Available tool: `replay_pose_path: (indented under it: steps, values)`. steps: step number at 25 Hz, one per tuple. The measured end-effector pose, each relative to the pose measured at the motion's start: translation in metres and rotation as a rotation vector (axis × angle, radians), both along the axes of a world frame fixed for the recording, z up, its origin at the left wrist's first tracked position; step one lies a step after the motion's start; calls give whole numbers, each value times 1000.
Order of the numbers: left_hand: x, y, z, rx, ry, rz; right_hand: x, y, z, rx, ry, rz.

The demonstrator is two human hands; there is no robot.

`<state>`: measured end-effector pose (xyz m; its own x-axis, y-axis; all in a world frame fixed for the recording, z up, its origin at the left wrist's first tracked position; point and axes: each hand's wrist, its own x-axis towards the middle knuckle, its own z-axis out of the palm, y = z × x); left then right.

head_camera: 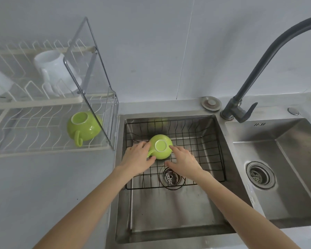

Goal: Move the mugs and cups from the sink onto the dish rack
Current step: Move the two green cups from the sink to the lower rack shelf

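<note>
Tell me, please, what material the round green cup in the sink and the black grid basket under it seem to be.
Round green cup: probably glazed ceramic, with glossy green sides and a paler, unglazed-looking foot ring. Black grid basket: thin metal wire, apparently with a matte dark coating, though the coating type is unclear.

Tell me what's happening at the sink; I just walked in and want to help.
A person is clearing cups from the sink to the dish rack. Both hands, left hand and right hand, are closing around an upside-down green cup on the black wire basket in the left basin. Another green cup already sits upside down on the rack's lower tier, with a white mug above.
</note>
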<state>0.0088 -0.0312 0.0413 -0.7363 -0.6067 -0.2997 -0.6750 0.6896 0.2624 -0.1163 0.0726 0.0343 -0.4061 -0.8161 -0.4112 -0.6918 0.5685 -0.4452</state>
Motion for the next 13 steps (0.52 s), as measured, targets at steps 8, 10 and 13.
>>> replay_pose_path:
  steps: [8,10,13]
  values:
    - [-42,-27,-42,273,27,144,-29,-27,-52,-6,-287,-240]
    - [-51,-35,-52,315,46,190,-34,-32,-64,1,-338,-294]
    - [-62,-48,-71,351,63,246,-39,-39,-79,11,-391,-360]
